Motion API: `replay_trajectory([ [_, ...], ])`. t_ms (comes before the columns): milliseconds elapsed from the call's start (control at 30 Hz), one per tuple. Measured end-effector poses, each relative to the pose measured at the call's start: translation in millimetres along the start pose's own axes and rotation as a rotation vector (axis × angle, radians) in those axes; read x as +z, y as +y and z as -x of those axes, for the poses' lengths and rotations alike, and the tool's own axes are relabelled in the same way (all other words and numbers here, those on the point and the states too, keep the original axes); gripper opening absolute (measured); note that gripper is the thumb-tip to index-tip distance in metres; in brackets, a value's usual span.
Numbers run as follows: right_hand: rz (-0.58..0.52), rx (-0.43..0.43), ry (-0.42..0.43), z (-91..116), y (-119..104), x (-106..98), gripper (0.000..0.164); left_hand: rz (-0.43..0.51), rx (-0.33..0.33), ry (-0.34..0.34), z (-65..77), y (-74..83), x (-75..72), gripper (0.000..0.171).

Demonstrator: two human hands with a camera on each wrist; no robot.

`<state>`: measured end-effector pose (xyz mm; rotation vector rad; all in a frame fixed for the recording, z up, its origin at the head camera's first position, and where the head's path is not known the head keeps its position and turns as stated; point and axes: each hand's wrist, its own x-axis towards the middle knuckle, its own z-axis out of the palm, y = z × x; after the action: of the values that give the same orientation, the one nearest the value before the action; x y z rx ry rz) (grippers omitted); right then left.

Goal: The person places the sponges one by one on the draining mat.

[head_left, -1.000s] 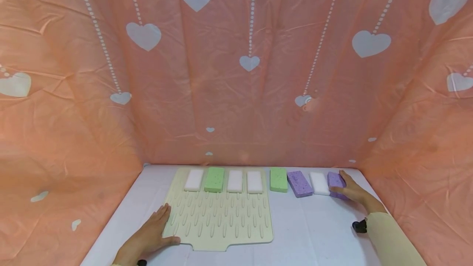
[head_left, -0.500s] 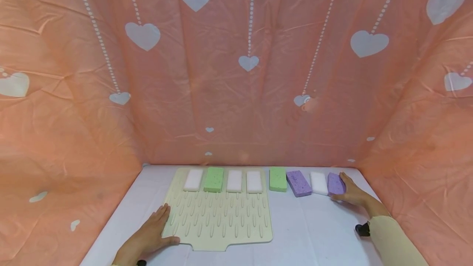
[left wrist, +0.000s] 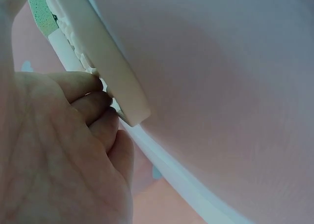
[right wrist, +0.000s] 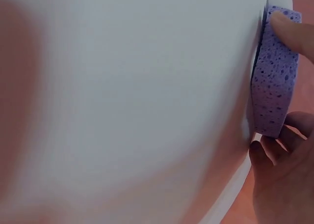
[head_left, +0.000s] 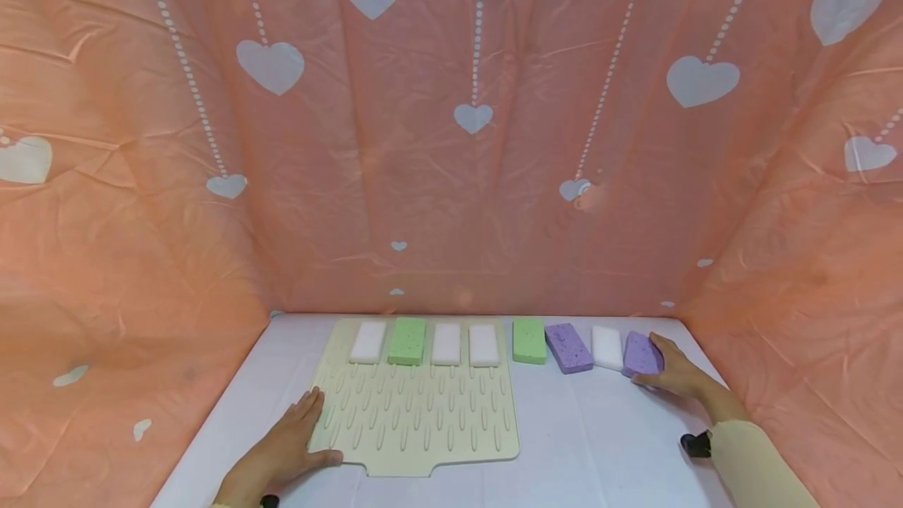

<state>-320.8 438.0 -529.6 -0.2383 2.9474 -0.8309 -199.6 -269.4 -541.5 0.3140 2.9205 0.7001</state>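
My right hand (head_left: pixel 673 367) holds the rightmost purple sponge (head_left: pixel 640 353) at the end of a row. Its thumb lies along the sponge's near end, and the other fingers bend at its right side, as the right wrist view shows. On the far left of the row, my left hand (head_left: pixel 285 441) rests against the left edge of a cream ridged mat (head_left: pixel 395 453), its fingers along that side and its thumb at the near corner. In the left wrist view the fingertips (left wrist: pixel 105 101) touch the mat's rim.
Along the mat's far edge lie white sponges (head_left: pixel 368 342) and a green sponge (head_left: pixel 407 340). To the mat's right are another green sponge (head_left: pixel 529 340), a tilted purple one (head_left: pixel 568 348) and a white one (head_left: pixel 607 346). A pink heart-patterned curtain (head_left: pixel 423 179) encloses the white table (head_left: pixel 564 445).
My right thumb has shifted from over the purple sponge to its near end. That sponge has turned a little, its near end swinging left. My left hand stays put.
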Motion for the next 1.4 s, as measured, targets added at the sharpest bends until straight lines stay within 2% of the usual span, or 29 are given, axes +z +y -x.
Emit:
replay_trajectory([
  [167,-0.012,0.026,0.027,4.2,-1.2,-1.5,0.12,0.047,0.043,0.033,1.5,-6.7,5.2,0.128],
  [300,-0.016,0.015,0.062,6.8,-0.7,-0.4,0.121,0.084,0.076,0.051,4.9,-8.9,7.1,0.128],
  [633,-0.029,-0.083,0.157,9.9,-24.3,4.9,0.114,0.006,0.011,-0.005,3.5,0.2,-1.7,0.125],
  [967,-0.074,-0.135,0.186,10.5,-53.2,14.3,0.113,0.028,0.007,-0.009,3.2,1.4,-2.9,0.126],
  [1400,-0.078,-0.118,0.177,11.1,-85.3,31.1,0.115,0.077,0.008,-0.017,-0.6,-2.7,-0.3,0.13],
])
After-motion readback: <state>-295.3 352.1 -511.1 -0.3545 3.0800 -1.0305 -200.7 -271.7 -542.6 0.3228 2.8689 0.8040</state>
